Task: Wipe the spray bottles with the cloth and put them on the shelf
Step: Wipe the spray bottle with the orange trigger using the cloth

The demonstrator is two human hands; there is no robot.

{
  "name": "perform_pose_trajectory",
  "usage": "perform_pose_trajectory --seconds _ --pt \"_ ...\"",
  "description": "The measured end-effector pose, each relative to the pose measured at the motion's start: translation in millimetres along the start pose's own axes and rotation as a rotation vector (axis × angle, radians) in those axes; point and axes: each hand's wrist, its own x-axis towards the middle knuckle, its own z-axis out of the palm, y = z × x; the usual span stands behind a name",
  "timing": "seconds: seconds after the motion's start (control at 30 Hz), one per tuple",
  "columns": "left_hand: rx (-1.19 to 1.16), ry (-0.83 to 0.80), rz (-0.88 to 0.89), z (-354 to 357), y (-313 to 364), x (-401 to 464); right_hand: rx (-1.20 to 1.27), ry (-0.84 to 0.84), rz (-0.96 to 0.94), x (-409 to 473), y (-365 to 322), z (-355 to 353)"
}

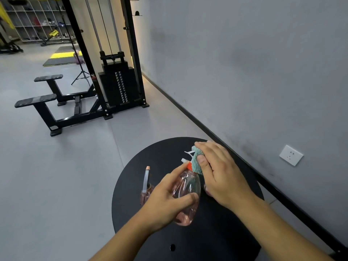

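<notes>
My left hand (169, 202) grips a clear pink spray bottle (187, 187) by its body, held tilted above the round black table (216, 242). My right hand (220, 172) presses a teal cloth (197, 161) against the bottle's orange-and-white spray head (188, 160). A second pink bottle (146, 194) with a long tube and no spray head stands on the table to the left, partly hidden by my left hand. Something pink shows under my right hand, mostly hidden.
A grey wall with a white socket (291, 155) runs along the right. A black cable weight machine (116, 85) and its footrests (37, 100) stand ahead on the grey floor. White cubby shelves (35, 19) line the far back left.
</notes>
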Motion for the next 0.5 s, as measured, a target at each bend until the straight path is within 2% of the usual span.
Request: perform_pose_trajectory --seconds 0.07,0.2,0.4,0.5 --pt "-0.010 -0.002 0.002 -1.2 -0.8 0.4 -0.014 0.010 -0.017 0.1 3.0 -1.8" --pt "-0.048 -0.010 -0.002 -0.9 0.7 1.1 0.019 0.085 0.064 2.8 11.9 -4.6" --pt "-0.015 -0.014 -0.014 0.4 -1.5 2.0 -0.061 0.036 -0.067 -1.1 5.7 8.5" --pt "-0.013 -0.016 -0.007 -1.7 -2.1 1.4 -0.060 0.051 -0.046 2.2 10.2 5.3"
